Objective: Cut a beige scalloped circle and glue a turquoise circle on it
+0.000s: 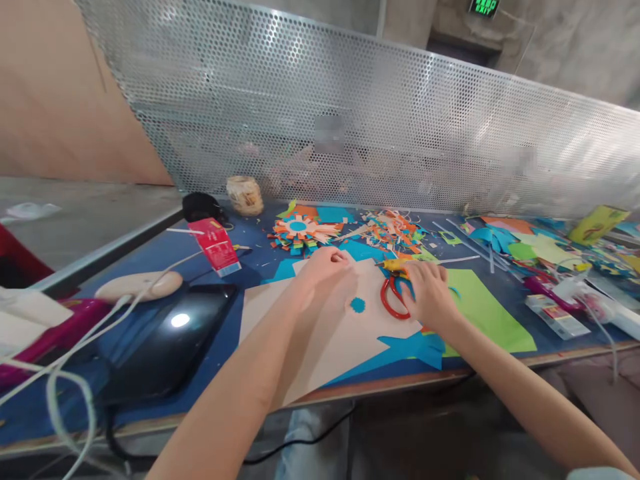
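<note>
My left hand (327, 267) rests over the far part of a peach paper sheet (320, 340), its fingers curled in; whatever they hold is hidden. My right hand (426, 288) is wrapped round a small yellow tool with a dark, narrow tip (395, 265), which points left toward my left hand. Just below it, a red scissors handle (393, 300) lies on the peach sheet, partly covered by my right fingers. Between my hands, a small blue scalloped paper piece (358, 305) lies on the sheet. Blue paper (410, 350) and green paper (490, 310) lie beside and under it.
A fringed paper flower (299, 227) and a heap of paper scraps (393, 230) lie at the back. A black tablet (175, 340), white cables (70, 373) and a red packet (216, 247) are left. Scraps and a magenta tool (555, 293) lie right. A perforated metal screen (350, 120) stands behind.
</note>
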Motion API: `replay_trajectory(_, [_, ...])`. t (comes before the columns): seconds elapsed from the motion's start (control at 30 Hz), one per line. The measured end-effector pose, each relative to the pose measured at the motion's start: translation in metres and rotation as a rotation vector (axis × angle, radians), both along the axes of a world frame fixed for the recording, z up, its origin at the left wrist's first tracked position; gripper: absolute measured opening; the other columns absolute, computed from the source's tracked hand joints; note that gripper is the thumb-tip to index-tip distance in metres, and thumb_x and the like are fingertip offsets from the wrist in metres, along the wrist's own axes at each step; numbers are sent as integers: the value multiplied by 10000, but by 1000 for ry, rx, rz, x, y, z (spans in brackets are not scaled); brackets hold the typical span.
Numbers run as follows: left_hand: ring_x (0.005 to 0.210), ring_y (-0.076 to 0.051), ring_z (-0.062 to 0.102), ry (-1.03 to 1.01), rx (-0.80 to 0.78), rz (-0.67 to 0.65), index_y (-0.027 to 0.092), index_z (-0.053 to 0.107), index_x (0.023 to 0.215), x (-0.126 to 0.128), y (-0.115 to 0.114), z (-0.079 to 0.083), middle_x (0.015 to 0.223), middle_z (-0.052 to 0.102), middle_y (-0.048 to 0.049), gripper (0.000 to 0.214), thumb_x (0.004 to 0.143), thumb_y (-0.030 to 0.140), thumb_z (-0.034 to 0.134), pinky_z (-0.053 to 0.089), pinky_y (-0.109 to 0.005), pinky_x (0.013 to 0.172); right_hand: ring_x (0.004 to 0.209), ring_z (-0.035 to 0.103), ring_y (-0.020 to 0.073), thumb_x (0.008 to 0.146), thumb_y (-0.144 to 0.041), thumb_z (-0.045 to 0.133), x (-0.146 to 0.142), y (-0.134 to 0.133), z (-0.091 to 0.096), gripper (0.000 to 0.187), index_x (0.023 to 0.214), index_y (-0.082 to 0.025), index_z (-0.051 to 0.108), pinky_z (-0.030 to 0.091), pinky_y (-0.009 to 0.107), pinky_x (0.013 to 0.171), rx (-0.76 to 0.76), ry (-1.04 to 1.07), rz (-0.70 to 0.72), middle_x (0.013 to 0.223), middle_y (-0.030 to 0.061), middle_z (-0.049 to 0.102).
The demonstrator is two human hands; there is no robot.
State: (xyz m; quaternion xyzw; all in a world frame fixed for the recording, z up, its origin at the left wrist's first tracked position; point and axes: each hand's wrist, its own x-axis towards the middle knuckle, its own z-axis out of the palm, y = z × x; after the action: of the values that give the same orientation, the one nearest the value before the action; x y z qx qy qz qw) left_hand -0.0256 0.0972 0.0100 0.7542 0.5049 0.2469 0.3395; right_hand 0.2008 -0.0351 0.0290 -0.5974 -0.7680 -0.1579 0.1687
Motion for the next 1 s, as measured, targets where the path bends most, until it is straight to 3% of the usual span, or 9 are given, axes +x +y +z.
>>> replay_trajectory(0.07, [952, -192, 615, -14, 18, -24, 143, 573, 1133, 0, 0, 0, 1115, 612, -82, 310, 888, 332, 558, 532, -404, 816, 951, 596, 229, 896, -178, 487, -19, -1, 4, 190, 1012, -175, 638, 443, 376, 841, -93, -63, 245, 989, 90, 683])
replay_trajectory(0.13, [887, -175, 631, -36, 30, -37, 135, 585, 1109, 1, -1, 2, 1030, 644, -71, 291, 868, 298, 588, 539, -370, 777, 898, 620, 197, 878, -179, 519, -36, 1, 1, 147, 935, -188, 655, 458, 320, 810, -163, -114, 452, 936, 66, 702])
replay_trajectory(0.3, [655, -166, 662, -65, -1, -63, 143, 672, 945, 3, -10, 10, 770, 713, -56, 200, 783, 223, 588, 504, -245, 548, 788, 656, 228, 887, -165, 466, -53, 9, -15, 222, 1012, -130, 647, 502, 337, 708, -188, -96, 681, 812, 117, 716])
replay_trajectory(0.4, [660, -179, 684, -54, -19, -83, 160, 687, 786, 6, -16, 14, 751, 730, -65, 191, 792, 272, 532, 487, -228, 510, 793, 676, 221, 875, -161, 456, -49, 8, -19, 232, 1022, -142, 634, 526, 322, 697, -171, 13, 713, 841, 122, 729])
replay_trajectory(0.6, [747, -198, 702, 12, -5, -103, 169, 706, 855, 8, -23, 22, 795, 751, -61, 193, 729, 153, 561, 516, -260, 658, 762, 699, 158, 909, -97, 356, -41, 8, -19, 318, 1136, -174, 567, 544, 251, 676, -147, 249, 662, 857, 67, 747])
replay_trajectory(0.8, [805, -218, 696, 91, 19, -117, 154, 708, 901, 9, -25, 21, 836, 756, -76, 263, 661, 95, 616, 505, -285, 748, 846, 696, 227, 889, -114, 405, -44, 7, -23, 287, 1073, -133, 624, 561, 333, 726, -147, 238, 689, 928, 133, 740])
replay_trajectory(1.0, [845, -228, 692, 105, 57, -100, 172, 708, 868, 10, -23, 14, 881, 755, -82, 189, 716, 214, 605, 502, -293, 763, 904, 674, 235, 879, -125, 428, -45, 1, -21, 294, 1114, -132, 604, 555, 344, 759, -130, 194, 756, 979, 154, 721])
